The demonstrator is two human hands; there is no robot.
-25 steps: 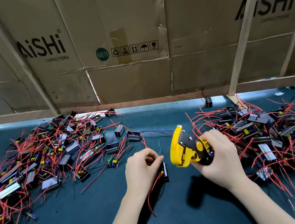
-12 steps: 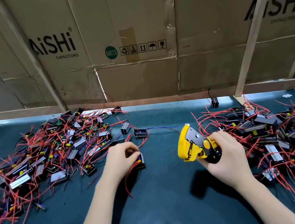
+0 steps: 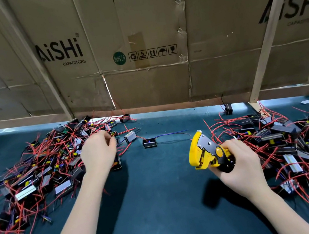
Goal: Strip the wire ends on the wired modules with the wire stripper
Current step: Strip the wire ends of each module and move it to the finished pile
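My left hand has carried a module from frame centre to the left pile, fingers curled, grip unclear. My right hand still clamps the yellow wire stripper, lower right; that piece seems finished.

Dark mat under two module heaps.

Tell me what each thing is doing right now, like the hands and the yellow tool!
Left hand: over the left pile's edge, fingers curled; grip unclear.
Right hand: grips the wire stripper.
Wire stripper: held above the mat, no wire in it.
Left pile of modules: tangled heap.
Right pile of modules: tangled heap.
Lone module: lies alone between the piles.
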